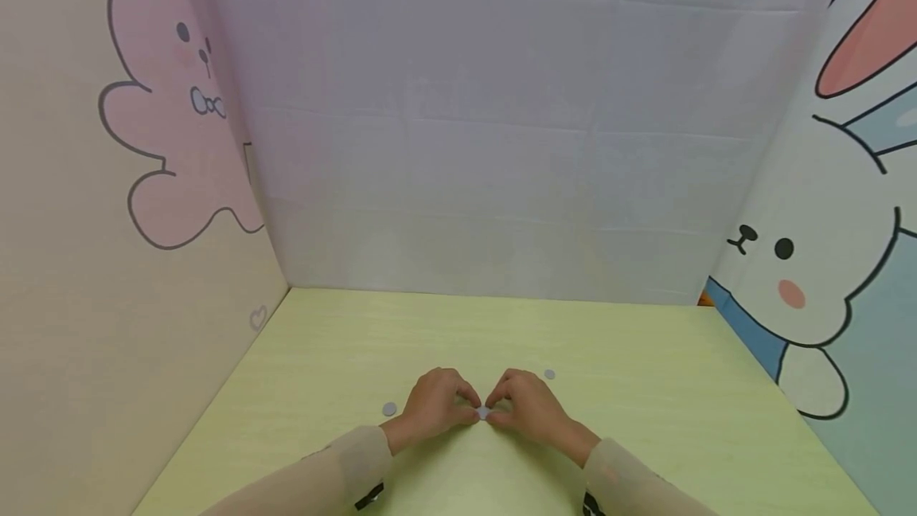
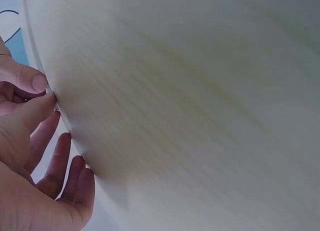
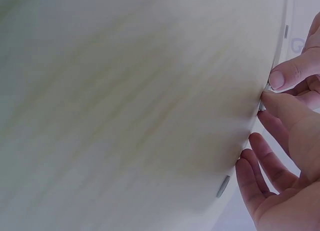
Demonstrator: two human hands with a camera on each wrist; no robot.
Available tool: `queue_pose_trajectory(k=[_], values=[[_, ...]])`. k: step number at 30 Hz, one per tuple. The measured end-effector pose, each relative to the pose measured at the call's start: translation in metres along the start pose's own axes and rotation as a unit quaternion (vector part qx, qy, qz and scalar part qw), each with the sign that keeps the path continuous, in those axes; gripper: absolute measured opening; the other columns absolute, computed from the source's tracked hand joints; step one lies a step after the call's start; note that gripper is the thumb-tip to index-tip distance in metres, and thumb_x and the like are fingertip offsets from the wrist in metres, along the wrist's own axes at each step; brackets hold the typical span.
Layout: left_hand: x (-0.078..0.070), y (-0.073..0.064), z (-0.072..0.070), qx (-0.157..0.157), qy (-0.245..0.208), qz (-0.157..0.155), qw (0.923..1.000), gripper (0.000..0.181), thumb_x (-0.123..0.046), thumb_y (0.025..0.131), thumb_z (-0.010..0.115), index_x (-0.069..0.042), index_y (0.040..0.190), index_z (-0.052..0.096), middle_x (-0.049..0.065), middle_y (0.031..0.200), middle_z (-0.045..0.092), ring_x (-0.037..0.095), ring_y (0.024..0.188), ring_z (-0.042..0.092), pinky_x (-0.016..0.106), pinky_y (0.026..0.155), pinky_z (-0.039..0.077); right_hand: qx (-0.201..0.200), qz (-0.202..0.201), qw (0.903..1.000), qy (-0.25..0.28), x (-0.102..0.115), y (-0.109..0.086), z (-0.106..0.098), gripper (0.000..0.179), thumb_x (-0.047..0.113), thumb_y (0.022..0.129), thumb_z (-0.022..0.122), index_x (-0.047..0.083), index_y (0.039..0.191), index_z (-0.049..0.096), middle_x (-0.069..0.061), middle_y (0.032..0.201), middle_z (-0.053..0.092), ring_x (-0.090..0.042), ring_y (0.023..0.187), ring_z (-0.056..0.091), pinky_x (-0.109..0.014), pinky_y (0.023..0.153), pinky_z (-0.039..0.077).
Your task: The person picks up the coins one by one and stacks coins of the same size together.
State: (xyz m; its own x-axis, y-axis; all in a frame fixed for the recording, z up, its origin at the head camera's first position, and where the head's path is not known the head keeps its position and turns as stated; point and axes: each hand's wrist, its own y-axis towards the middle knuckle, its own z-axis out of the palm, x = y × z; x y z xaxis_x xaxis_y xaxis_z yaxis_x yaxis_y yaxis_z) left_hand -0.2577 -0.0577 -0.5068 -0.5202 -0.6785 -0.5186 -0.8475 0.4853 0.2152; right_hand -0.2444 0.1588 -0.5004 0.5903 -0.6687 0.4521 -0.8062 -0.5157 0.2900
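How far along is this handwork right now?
Done: the left hand and right hand both grip a small flat pale-grey piece. In hand: they pinch it from opposite sides, at the pale yellow-green tabletop. Remaining, probably: letting go, since both hands hold it. A round flat grey disc lies beside the left hand, a second round grey disc beyond the right; whether either was handled is unclear.
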Motion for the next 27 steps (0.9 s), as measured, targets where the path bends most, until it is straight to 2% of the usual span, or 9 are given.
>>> queue_pose_trajectory(k=[9,20,27], values=[[-0.0022,0.0005,-0.0002,-0.005,0.008,0.007,0.9999,0.007,-0.023,0.082,0.093,-0.022,0.086,0.087,-0.013,0.085,0.074,0.008,0.085,0.061,0.029,0.079,0.05,0.007,0.01,0.9999,0.008,0.0014,0.001,-0.0017,0.007,0.013,0.084,0.091,0.011,0.088,0.086,0.004,0.086,0.076,-0.017,0.087,0.066,-0.03,0.076,0.053],[-0.0045,-0.0002,-0.0004,-0.009,0.019,0.011,0.9997,0.008,-0.024,0.081,0.094,-0.024,0.085,0.087,-0.013,0.084,0.074,0.008,0.083,0.06,0.028,0.075,0.048,0.004,0.015,0.9999,0.002,0.0005,0.0016,-0.0006,0.007,0.012,0.083,0.092,0.012,0.087,0.086,0.005,0.087,0.075,-0.013,0.087,0.065,-0.03,0.077,0.054],[-0.0067,-0.0002,-0.0004,-0.008,0.024,0.012,0.9996,0.008,-0.023,0.081,0.094,-0.023,0.085,0.087,-0.012,0.084,0.073,0.007,0.082,0.059,0.027,0.075,0.047,0.008,0.012,0.9999,-0.003,-0.0004,0.0002,-0.0011,0.009,0.012,0.083,0.092,0.01,0.089,0.086,0.003,0.087,0.075,-0.014,0.085,0.065,-0.03,0.076,0.053]])
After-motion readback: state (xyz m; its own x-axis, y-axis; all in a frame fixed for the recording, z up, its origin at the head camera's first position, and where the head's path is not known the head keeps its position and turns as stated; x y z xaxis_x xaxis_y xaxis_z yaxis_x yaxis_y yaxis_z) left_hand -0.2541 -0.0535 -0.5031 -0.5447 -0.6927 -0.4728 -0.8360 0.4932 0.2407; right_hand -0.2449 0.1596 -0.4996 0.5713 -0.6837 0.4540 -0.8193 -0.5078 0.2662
